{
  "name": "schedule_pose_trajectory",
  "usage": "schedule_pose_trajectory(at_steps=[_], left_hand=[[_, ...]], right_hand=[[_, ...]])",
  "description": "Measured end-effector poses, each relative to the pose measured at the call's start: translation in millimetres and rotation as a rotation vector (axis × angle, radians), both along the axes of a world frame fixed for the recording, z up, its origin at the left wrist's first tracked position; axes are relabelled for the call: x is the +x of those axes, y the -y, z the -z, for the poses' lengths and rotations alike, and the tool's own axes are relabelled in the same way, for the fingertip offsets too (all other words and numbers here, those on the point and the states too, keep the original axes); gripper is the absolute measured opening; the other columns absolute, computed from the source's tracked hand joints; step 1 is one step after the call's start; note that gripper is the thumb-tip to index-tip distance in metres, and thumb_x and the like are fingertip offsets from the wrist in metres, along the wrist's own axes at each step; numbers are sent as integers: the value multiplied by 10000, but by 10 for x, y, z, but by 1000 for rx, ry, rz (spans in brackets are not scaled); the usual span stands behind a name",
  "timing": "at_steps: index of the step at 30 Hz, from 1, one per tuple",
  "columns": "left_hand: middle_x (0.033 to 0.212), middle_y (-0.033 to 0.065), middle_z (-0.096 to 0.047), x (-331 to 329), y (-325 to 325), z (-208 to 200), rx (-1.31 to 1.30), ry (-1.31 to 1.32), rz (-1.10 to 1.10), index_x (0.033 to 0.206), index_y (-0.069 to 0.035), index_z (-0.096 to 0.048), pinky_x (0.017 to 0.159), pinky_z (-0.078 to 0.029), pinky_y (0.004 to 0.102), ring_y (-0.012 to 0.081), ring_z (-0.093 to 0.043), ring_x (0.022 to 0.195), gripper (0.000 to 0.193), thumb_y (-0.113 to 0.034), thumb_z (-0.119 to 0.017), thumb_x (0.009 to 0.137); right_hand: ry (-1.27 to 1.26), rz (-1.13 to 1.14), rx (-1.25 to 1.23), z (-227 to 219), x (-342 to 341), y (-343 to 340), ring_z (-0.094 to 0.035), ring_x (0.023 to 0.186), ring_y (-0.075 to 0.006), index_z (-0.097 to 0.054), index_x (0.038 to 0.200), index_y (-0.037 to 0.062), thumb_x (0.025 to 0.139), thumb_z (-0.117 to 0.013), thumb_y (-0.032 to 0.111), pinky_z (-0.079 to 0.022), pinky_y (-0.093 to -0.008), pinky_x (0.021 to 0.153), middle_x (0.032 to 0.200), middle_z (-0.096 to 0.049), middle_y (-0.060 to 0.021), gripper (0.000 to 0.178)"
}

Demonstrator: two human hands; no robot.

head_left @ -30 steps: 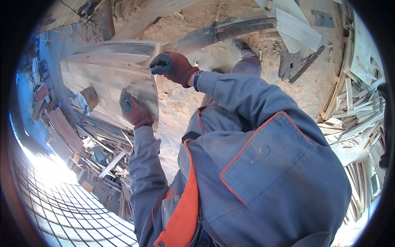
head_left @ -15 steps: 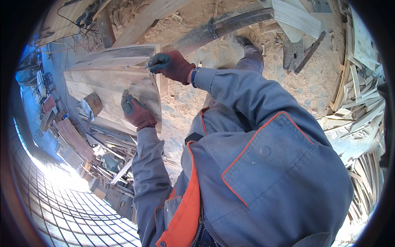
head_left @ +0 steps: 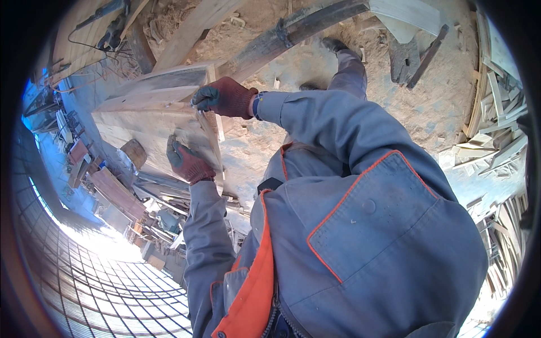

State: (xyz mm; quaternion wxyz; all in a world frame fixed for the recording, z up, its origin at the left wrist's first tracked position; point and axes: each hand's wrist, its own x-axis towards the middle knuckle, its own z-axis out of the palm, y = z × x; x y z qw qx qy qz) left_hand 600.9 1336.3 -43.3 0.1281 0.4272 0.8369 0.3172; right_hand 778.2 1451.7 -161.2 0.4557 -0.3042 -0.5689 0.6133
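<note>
At the left of the working area, a large planked wood piece [head_left: 127, 127] extends away from the person, with its broad pale face toward the camera and its near end beside both hands. The left hand [head_left: 190, 162], in a red and dark grey glove, lies at the broad face near this end, with its fingers extended. The right hand [head_left: 225, 97], gloved alike, is located at the upper corner of the same end. Its fingers are curled and drawn narrow at the edge; whether they grip the edge or a small part cannot be told.

A short round wood block [head_left: 134, 153] is positioned at the lower side of the piece, to the left of the left hand. Above the piece, a flat plank [head_left: 197, 34] and a dark curved beam [head_left: 262, 48] lie at angles over the sawdust-covered ground [head_left: 428, 110]. A dark-coloured board [head_left: 403, 59] lies farther right, next to a narrow dark strip [head_left: 428, 56]. Wood scraps [head_left: 499, 121] are heaped along the right side. The person wears a grey jacket [head_left: 389, 248] with orange edging.
</note>
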Motion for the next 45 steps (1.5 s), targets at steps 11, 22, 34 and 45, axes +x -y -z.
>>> schedule_pose_trajectory(at_steps=[11, 22, 34, 45], left_hand=[[1417, 120, -641, 94, 16, -12, 13, 108, 8, 1406, 7, -598, 1071, -526, 356, 221, -633, 1266, 327, -58, -502, 1100], [1409, 122, -637, -45, 46, 49, 32, 101, -2, 1400, 14, -598, 1087, -517, 357, 223, -619, 1278, 319, -36, -498, 1102], [1399, 130, -645, 49, 43, 12, 71, 104, 0, 1390, 31, -609, 1086, -518, 360, 226, -629, 1260, 323, -31, -500, 1092], [1383, 155, -664, 78, 32, -26, -25, -117, 46, 1385, 42, -622, 1075, -514, 385, 263, -645, 1252, 373, -178, -503, 1108]], right_hand=[[79, 60, 25, -18, -13, 12, -766, 900, -273, -771, 1040, 124, 882, -789, 113, -608, -379, 777, 984, -791, -73, 159], [-84, -216, -1, 118, 118, -303, -763, 895, -220, -778, 1148, 123, 942, -695, 65, -610, -364, 811, 1011, -793, -77, 230], [-131, -685, -1063, 63, 55, -298, -750, 888, -238, -682, 1323, 52, 881, -717, 746, -640, -353, 803, 1081, -740, -157, 824], [-23, -705, -1092, -12, 54, -330, -719, 796, -197, -713, 1238, 80, 877, -747, 705, -625, -329, 748, 1028, -718, -114, 724]])
